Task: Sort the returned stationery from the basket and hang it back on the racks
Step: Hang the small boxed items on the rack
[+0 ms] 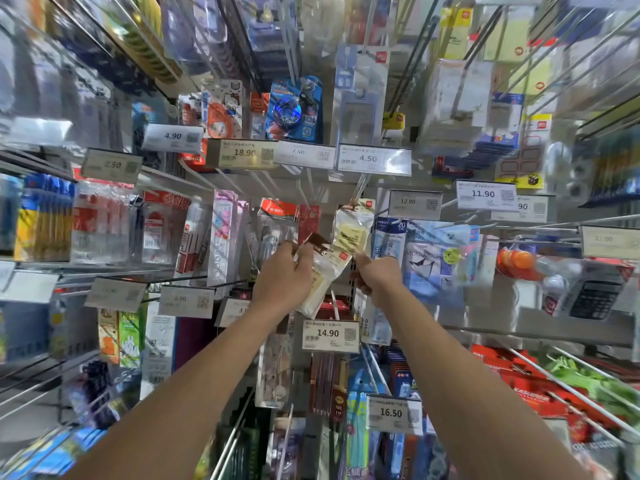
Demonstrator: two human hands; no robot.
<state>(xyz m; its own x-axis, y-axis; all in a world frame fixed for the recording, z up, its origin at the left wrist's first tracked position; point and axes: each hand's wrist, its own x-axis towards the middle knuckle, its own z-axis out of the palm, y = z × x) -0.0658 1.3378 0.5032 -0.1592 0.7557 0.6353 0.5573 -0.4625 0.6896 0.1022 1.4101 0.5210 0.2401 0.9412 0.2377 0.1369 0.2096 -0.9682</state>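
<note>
The left hand (pixel 282 277) is clenched round a packet (pixel 323 275), a pale bag with a brown card top that sticks up just above the knuckles. That is the piece going back on the rack. The basket is not in sight.

Just above and to the right of that grip hangs a like pack (pixel 350 232) of yellow pads, already on its peg (pixel 360 187). The right hand (pixel 379 277) is curled with its fingertips up at the hung pack's lower corner. The blur keeps me from telling whether it pinches that corner or only touches it.

From where I stand this looks like the hanging step, not yet done: the packet's card top sits below the peg tip and tilted off to the left.

To do it well, I'd say the held packet should be turned upright so the hole in its card faces the peg end. The right hand could steady or draw the hung pack back to free the tip. Then the packet slides on squarely, without forcing, since a thin card could tear at the hole. Below the grip a price tag (pixel 330 335) juts out and could catch the bag's tail.
</note>
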